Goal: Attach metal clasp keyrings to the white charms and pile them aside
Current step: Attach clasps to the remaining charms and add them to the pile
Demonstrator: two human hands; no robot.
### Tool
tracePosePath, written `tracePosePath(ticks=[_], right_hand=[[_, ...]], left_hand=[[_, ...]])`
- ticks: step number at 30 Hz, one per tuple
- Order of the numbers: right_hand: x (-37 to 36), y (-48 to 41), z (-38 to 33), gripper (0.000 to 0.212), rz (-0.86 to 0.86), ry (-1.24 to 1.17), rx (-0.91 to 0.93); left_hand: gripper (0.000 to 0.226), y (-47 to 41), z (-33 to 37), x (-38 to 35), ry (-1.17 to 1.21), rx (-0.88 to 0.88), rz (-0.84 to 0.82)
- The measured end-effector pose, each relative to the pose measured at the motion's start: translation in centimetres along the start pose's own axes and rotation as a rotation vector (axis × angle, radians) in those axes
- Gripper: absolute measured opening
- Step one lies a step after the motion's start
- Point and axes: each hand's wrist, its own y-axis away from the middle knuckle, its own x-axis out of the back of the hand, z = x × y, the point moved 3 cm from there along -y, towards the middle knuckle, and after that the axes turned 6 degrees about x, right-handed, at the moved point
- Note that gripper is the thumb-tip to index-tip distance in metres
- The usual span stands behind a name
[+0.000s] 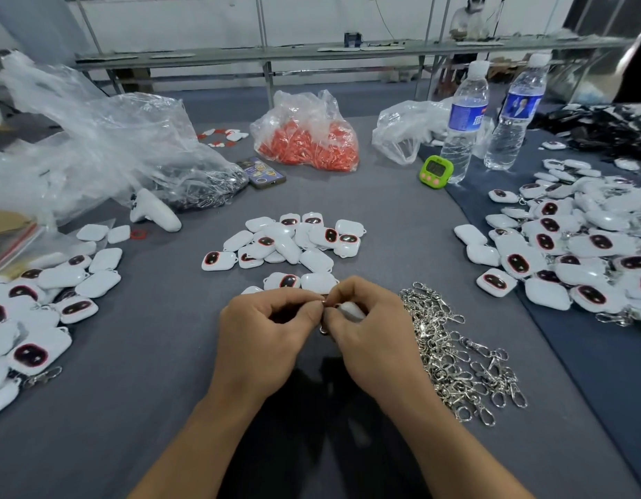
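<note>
White charm, pinched in the right hand at six o'clock on the tabletop, meets the left hand, its grip clamped on a metal clasp keyring that likely needs steady threading, with loose clasps at four o'clock.

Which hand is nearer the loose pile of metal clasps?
Right. The right hand sits just beside the clasp pile, at its left edge; the left hand is farther, beyond the right hand.
</note>
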Motion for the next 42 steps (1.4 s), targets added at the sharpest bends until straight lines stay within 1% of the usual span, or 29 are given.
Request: tracePosePath(ticks=[3, 6, 9, 12, 15, 18, 20, 22, 25, 27, 31, 33, 36, 38, 42], right_hand=[[0.2, -0.1, 0.1, 0.016, -0.005, -0.041, -0.005], [0.4, -0.1, 0.0, 0.017, 0.012, 0.019, 0.024], [0.6, -0.1, -0.1, 0.018, 0.021, 0.14, 0.076], [0.3, 0.1, -0.2, 0.009, -0.007, 0.289, 0.145], [0.3, 0.2, -0.3, 0.008, -0.003, 0.337, 0.167], [0.4, 0.1, -0.3, 0.009, 0.01, 0.315, 0.163], [0.5, 0.1, -0.2, 0.009, 0.026, 0.244, 0.125], [0.5, 0.0, -0.1, 0.013, 0.03, 0.187, 0.085], [0.6, 0.0, -0.1, 0.016, 0.013, 0.129, 0.046], [0.7, 0.0, -0.1, 0.016, 0.015, 0.119, 0.042], [0.7, -0.1, -0.2, 0.014, 0.039, 0.146, 0.051], [0.7, -0.1, -0.2, 0.015, 0.053, 0.144, 0.051], [0.9, -0.3, 0.0, 0.017, 0.077, 0.107, 0.038], [1.0, -0.4, 0.1, 0.019, 0.06, 0.074, 0.018], [1.2, -0.7, 0.1, 0.022, -0.031, 0.056, 0.0]], left_hand=[[0.022, 0.0, 0.2, 0.2, 0.024, -0.006, -0.006], [0.024, 0.2, 0.5, 0.1, -0.014, -0.034, -0.007], [0.024, 0.7, 0.7, 0.2, -0.133, -0.144, 0.029], [0.031, 1.1, 1.0, 0.2, -0.225, -0.275, 0.016], [0.025, 1.0, 1.0, 0.3, -0.281, -0.309, 0.004], [0.021, 0.8, 0.9, 0.2, -0.27, -0.218, -0.003], [0.02, 0.6, 0.7, 0.2, -0.19, -0.118, -0.012], [0.021, 0.4, 0.6, 0.2, -0.105, -0.045, -0.028], [0.028, 0.1, 0.3, 0.3, -0.029, 0.021, -0.045], [0.03, 0.1, 0.2, 0.2, -0.017, 0.038, -0.038], [0.031, 0.3, 0.5, 0.0, -0.114, -0.038, 0.015], [0.029, 0.3, 0.4, -0.1, -0.104, -0.033, 0.021], [0.023, -0.1, -0.2, -0.2, -0.015, 0.058, -0.045], [0.023, -0.3, -0.4, -0.3, 0.042, 0.115, -0.114], [0.026, -0.4, -0.5, -0.3, 0.053, 0.108, -0.152]])
